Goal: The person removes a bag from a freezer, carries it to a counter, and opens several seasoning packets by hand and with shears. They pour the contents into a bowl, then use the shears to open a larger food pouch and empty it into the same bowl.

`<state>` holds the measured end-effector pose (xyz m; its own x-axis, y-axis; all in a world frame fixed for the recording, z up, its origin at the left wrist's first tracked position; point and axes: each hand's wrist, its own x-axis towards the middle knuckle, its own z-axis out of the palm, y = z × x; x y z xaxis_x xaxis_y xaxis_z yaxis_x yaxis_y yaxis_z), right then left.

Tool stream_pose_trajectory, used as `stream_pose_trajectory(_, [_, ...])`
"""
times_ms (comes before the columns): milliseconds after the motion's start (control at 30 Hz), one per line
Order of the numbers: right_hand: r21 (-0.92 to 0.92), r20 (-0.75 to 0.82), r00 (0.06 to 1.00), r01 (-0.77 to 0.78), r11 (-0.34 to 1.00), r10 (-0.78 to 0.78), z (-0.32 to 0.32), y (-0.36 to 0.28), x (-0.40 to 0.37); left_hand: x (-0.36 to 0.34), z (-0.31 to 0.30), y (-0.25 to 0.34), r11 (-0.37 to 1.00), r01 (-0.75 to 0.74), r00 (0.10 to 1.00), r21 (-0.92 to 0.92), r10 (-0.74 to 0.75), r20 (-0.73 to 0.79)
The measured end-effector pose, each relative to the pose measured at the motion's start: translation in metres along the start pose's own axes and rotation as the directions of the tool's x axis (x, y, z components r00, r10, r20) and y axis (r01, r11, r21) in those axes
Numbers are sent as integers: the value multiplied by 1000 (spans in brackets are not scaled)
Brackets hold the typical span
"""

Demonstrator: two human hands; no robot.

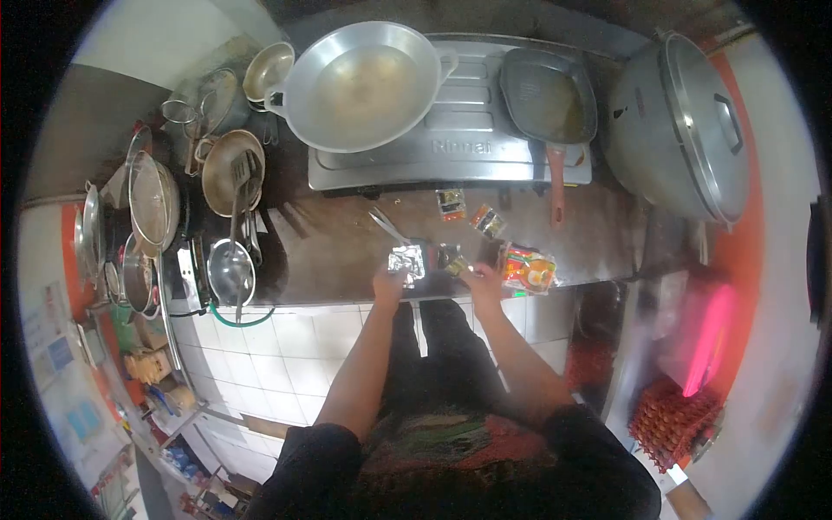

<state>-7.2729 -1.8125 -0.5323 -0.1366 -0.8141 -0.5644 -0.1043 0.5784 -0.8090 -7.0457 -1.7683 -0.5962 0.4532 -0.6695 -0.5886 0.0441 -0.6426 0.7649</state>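
At the counter's front edge, my left hand [388,284] is closed on a silver foil sachet [406,263]. My right hand [484,282] pinches a small seasoning sachet [452,259], dark and clear in parts, beside the foil one. Just behind the foil sachet lie scissors [390,227], their lower part hidden. Two more small sachets rest farther back: a dark one [451,204] and an orange and black one [488,222]. Right of my right hand is an orange instant noodle packet [527,269] with food pictured on it.
A stove [468,160] carries a large wok [360,87] holding liquid and a square grill pan [549,95], its handle jutting forward. At right stands a big lidded pot [685,130]. Strainers [154,204], a frying pan [227,173] and a steel bowl [231,273] crowd the left.
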Motion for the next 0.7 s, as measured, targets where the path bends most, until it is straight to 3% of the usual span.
stream_pose_trajectory(33, [57,26,999,-49,997,48,0,-15,-9,-1,-10,4,969,-87,996,230,80,40])
stream_pose_trajectory(133, [94,124,992,-31,995,19,-5,-37,-18,-22,-29,36,988,142,982,-68,-132,132])
stream_pose_trajectory(233, [240,181,983,-63,969,19,-2,-65,-27,-43,-49,57,962,122,968,-245,-60,245])
stream_pose_trajectory(333, [474,372,925,-256,842,72,3,-117,-47,-74,-65,99,891,176,953,-420,-47,300])
stream_pose_trajectory(367, [474,424,903,-282,834,65,6,-122,-46,-87,-67,117,875,129,952,-466,22,305])
stream_pose_trajectory(467, [564,533,843,-290,773,-73,15,-144,-53,-114,-79,148,825,55,968,-562,93,232])
stream_pose_trajectory(500, [543,448,876,-109,833,-177,22,-144,-52,-118,-85,154,816,12,958,-578,155,240])
stream_pose_trajectory(600, [554,358,920,-73,830,-158,32,-171,-67,-145,-89,184,847,-208,969,-489,245,12])
stream_pose_trajectory(633, [571,351,931,-129,811,-98,36,-180,-72,-157,-92,197,858,-253,964,-447,265,-36])
stream_pose_trajectory(700, [687,387,913,-190,701,-132,40,-195,-84,-161,-96,203,871,-319,947,-373,312,-82])
